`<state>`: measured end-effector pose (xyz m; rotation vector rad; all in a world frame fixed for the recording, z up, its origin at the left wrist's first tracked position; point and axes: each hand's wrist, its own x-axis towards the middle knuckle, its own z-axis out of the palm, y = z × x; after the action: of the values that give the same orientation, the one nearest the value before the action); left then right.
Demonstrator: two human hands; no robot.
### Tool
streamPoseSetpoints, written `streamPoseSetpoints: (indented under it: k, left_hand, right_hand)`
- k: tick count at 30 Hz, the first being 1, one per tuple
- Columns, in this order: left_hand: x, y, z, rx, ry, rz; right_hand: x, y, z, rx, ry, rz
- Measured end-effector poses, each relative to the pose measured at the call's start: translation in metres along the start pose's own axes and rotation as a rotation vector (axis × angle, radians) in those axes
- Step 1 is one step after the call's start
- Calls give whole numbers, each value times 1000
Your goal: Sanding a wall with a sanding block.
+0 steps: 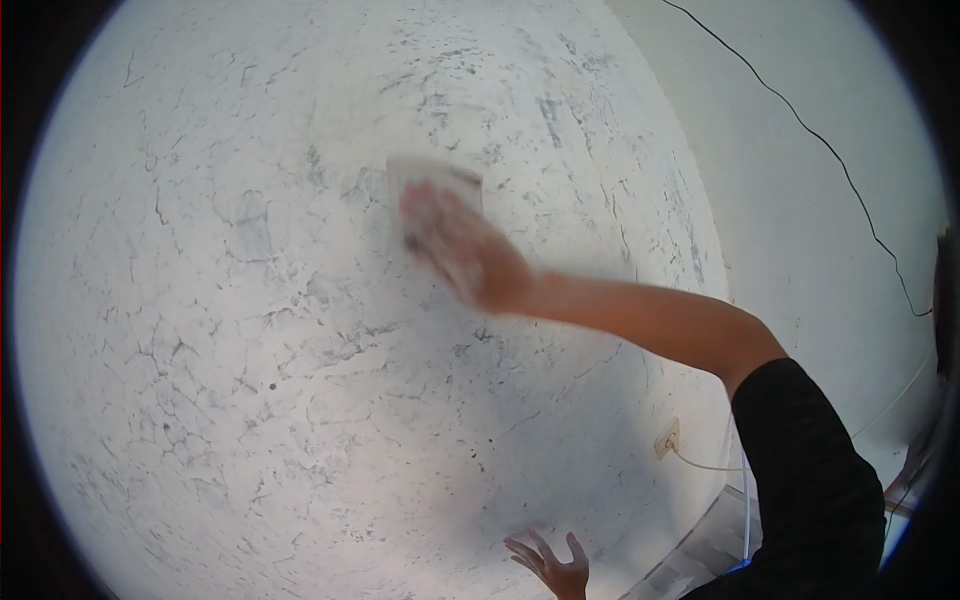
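My right hand [469,247], blurred by motion, presses a pale rectangular sheet [439,166] against the white wall [225,315]. The sheet's far edges stick out past my fingertips. Blur hides whether it is sandpaper or another material. Grey cracks, scuffs and patches mark the wall all around it. Low in the view, my left hand [559,570] has its fingers spread and nothing in them. Its fingertips are at or close to the wall; contact cannot be told.
A wall socket [667,439] with a plugged-in pale cable is at lower right. Below it stands a greyish, translucent-looking box or panel [697,547]. A thin black cable [810,131] runs down the adjoining wall [787,225] to a dark object [946,300] at the right rim.
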<state>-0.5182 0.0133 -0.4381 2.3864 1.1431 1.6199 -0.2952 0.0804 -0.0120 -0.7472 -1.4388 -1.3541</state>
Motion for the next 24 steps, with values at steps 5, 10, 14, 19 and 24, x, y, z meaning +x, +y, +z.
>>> streamPoseSetpoints:
  k: [5, 10, 14, 19, 24]
  left_hand:
    - [-15, -3, -18, -50, -36, -31]
    - [-8, -9, -25, -72, 37, -28]
    - [5, -13, -37, -73, 106, -14]
    - [1, -16, -44, -134, 76, 22]
    - [6, -20, -45, -228, 54, 4]
  right_hand:
    - [-11, 15, -18, -3, -277, -273]
    - [43, 22, 3, -185, -11, 24]
    - [4, -38, 7, 39, -177, -207]
    - [48, 5, -7, -70, -250, -392]
    - [51, -30, 32, -196, -11, -238]
